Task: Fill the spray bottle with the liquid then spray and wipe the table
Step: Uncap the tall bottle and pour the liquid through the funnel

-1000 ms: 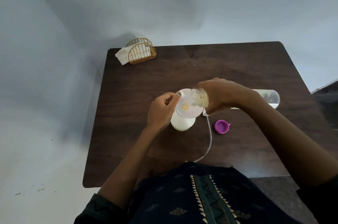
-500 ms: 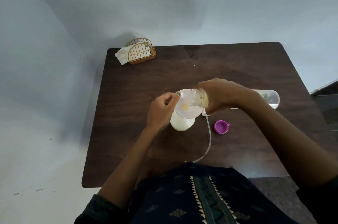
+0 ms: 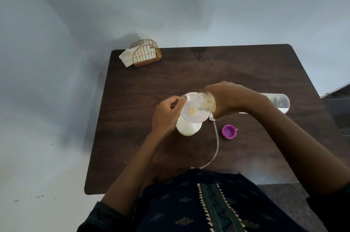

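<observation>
- I see the white spray bottle [image 3: 188,127] standing upright near the middle of the dark wooden table [image 3: 246,72]; I take it as my landmark.
- A clear funnel [image 3: 193,107] sits in the neck of the bottle, its wide mouth facing up, with a small yellow patch of liquid at its centre.
- My left hand [image 3: 166,114] is just left of the bottle, thumb and fingers curled and pinching the funnel's left rim.
- My right hand [image 3: 231,99] is just right of the bottle, fingers wrapped tight round a clear bottle of yellowish liquid [image 3: 206,101], which is tipped sideways with its open mouth over the funnel.
- A purple cap [image 3: 229,131] lies on the table to the right of the bottle, open side up, apart from it.
- A thin clear tube [image 3: 216,144] curves from beside the bottle's right side toward the near table edge.
- A clear plastic cylinder [image 3: 280,101] lies on its side far right of the bottle, behind my right wrist.
- A gold wire napkin holder [image 3: 146,55] with white napkins stands at the far left corner, well away from the bottle.
</observation>
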### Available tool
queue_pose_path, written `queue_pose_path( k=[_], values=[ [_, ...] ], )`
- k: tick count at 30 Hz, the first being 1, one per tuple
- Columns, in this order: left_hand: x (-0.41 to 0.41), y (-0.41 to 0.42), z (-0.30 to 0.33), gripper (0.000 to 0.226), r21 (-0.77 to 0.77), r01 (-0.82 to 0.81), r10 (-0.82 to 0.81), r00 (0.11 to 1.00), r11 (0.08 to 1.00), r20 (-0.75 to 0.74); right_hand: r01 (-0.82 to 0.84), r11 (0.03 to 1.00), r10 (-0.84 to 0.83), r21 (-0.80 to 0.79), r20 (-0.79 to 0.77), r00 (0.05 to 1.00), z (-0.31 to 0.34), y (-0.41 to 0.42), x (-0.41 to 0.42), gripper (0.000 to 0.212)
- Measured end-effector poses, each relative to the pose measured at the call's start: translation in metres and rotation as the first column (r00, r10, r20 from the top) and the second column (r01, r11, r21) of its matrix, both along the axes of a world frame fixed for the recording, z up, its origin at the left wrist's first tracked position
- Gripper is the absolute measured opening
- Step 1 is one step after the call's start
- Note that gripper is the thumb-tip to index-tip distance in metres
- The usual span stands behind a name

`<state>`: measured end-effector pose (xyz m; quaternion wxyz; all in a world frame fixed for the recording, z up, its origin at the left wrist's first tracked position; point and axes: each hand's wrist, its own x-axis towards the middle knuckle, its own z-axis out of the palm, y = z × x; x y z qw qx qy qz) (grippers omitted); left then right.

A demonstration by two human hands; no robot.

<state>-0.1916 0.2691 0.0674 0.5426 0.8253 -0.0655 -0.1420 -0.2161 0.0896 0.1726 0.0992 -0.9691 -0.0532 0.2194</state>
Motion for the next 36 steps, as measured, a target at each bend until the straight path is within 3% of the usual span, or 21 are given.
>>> queue_pose_path(
  k=[21,36],
  values=[
    [-0.002,-0.0016,0.0036,0.025,0.02,-0.002,0.002,1.0,1.0,-0.008,-0.007,1.0,0.007,-0.015,0.004,1.0,-0.0014,-0.0014,0.0007,0.051],
    [-0.0004,-0.0004,0.0011,0.031,0.011,0.003,-0.002,1.0,1.0,-0.008,-0.006,1.0,0.005,-0.013,-0.004,1.0,0.0024,-0.0006,0.0003,0.054]
  ],
)
